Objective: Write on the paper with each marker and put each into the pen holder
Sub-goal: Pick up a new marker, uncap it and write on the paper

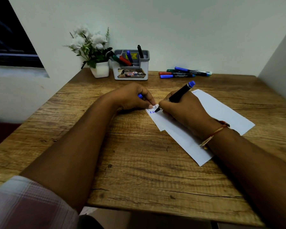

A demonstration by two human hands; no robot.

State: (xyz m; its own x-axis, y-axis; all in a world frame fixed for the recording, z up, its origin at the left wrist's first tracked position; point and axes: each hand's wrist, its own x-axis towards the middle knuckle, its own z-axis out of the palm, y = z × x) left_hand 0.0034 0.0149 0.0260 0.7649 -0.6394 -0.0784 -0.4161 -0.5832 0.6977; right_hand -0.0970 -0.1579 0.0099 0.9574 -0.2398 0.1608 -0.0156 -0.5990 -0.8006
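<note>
Head view: R hand (pixel 183 111) grips a black marker (pixel 180 93) w/ blue end, tip down on the far-left corner of the paper (pixel 221 109), by some blue scribble. L hand (pixel 132 96) just beside it, fingers curled round a blue cap (pixel 140 96), one fingertip pressing the paper's corner. Paper lies angled on the table (pixel 139 171) under R hand. Pen holder (pixel 144 66) at the back w/ several markers in it (pixel 125 61); a few loose markers (pixel 177 75) lie to its right, flower pot (pixel 100 68) to its left
</note>
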